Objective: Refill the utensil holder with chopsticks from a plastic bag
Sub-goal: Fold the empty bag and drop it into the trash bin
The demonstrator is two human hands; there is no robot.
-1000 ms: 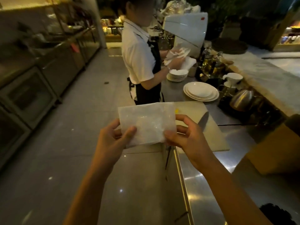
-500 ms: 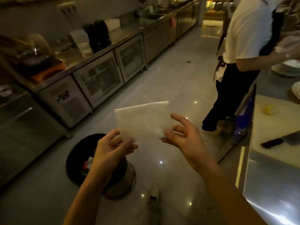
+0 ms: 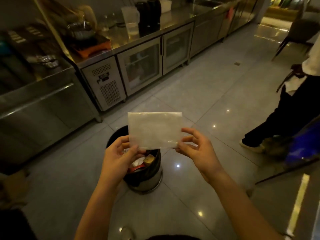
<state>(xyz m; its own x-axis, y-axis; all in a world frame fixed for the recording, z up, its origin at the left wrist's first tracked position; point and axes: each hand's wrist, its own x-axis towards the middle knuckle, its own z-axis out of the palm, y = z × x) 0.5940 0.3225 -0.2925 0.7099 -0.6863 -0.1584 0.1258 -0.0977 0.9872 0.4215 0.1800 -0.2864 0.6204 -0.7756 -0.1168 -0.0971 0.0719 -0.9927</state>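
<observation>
A flat, folded, empty-looking clear plastic bag (image 3: 155,129) is held upright in front of me. My left hand (image 3: 119,157) pinches its lower left corner. My right hand (image 3: 195,148) pinches its lower right edge between thumb and fingers. The bag hangs directly above a round metal trash bin (image 3: 147,177) with a black liner and rubbish inside. No chopsticks or utensil holder appear in view.
Steel under-counter fridges (image 3: 142,66) with kitchen gear on top line the left side. Another person's dark trousers and shoes (image 3: 270,129) stand at the right. A steel counter edge (image 3: 297,205) runs along the lower right. Glossy tiled floor surrounds the bin.
My view has swung left from the counter and down toward the floor. The bag, still held in both hands, now sits over the trash bin, which has come closer to centre.
</observation>
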